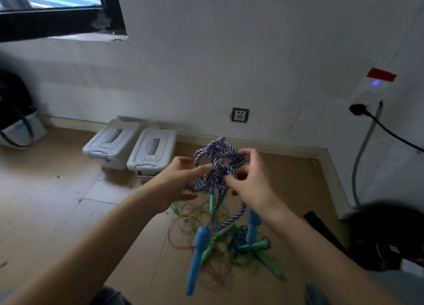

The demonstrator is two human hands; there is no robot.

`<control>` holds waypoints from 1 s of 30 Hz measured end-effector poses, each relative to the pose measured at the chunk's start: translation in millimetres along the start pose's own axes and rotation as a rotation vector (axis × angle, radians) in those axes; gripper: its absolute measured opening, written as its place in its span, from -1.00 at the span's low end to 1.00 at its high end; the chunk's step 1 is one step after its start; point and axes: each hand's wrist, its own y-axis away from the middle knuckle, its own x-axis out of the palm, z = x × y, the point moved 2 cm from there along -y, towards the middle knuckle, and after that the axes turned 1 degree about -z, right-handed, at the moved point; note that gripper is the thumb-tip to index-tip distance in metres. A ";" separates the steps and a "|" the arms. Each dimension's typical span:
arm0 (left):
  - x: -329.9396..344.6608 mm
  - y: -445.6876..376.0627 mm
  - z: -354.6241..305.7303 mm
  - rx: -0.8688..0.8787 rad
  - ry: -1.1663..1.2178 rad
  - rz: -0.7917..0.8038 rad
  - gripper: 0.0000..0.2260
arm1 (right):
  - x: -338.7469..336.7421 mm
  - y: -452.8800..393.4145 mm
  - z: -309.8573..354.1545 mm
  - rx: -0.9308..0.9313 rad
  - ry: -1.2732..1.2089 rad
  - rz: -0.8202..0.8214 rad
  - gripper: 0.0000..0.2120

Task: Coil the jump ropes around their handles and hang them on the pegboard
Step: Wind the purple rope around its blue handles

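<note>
A blue-and-white braided jump rope point(219, 160) is bunched in a tangle in the air between my hands. My left hand point(181, 178) pinches the tangle from the left. My right hand point(247, 180) grips it from the right, fingers curled into the loops. Its two blue handles point(198, 256) hang down below on loose rope; the second blue handle point(252, 226) dangles to the right. On the floor beneath lies a heap of thin red, yellow and green ropes point(195, 217) with green handles point(266, 261). No pegboard is in view.
Two grey lidded plastic boxes point(133, 146) stand against the wall at the back left. A wall socket point(239, 114) sits low on the wall. At right a black plug and cable point(367, 116) hang by a dark round object point(387, 233). A bag point(16, 121) lies far left.
</note>
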 end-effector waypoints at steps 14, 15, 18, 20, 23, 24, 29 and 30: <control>-22.0 4.5 5.8 0.219 0.269 -0.331 -0.93 | 2.8 13.0 -3.2 -0.055 0.103 0.161 -0.86; -22.8 5.3 3.2 0.214 0.305 -0.296 -0.90 | -0.8 11.6 -2.1 -0.053 0.146 0.173 -0.87; -15.1 8.9 -0.4 0.280 0.090 -0.201 -0.91 | -17.7 5.9 4.1 -0.027 0.243 0.171 -0.70; -6.0 11.8 0.3 0.357 -0.107 -0.149 -0.91 | -23.3 7.5 5.6 -0.016 0.127 0.145 -0.49; 3.3 12.5 1.1 0.422 -0.222 -0.070 -0.82 | -18.4 14.6 10.3 -0.108 0.150 0.219 -0.52; 4.5 12.4 1.2 0.440 -0.291 -0.072 -0.80 | -16.7 15.9 10.0 -0.157 0.182 0.205 -0.64; -15.9 10.5 5.4 0.504 -1.021 -0.259 -0.94 | -42.6 4.7 8.5 -0.038 -0.117 -0.082 -0.91; -25.3 9.4 5.7 0.436 -1.076 -0.309 -0.96 | -52.5 2.6 7.6 0.034 -0.253 -0.152 -0.91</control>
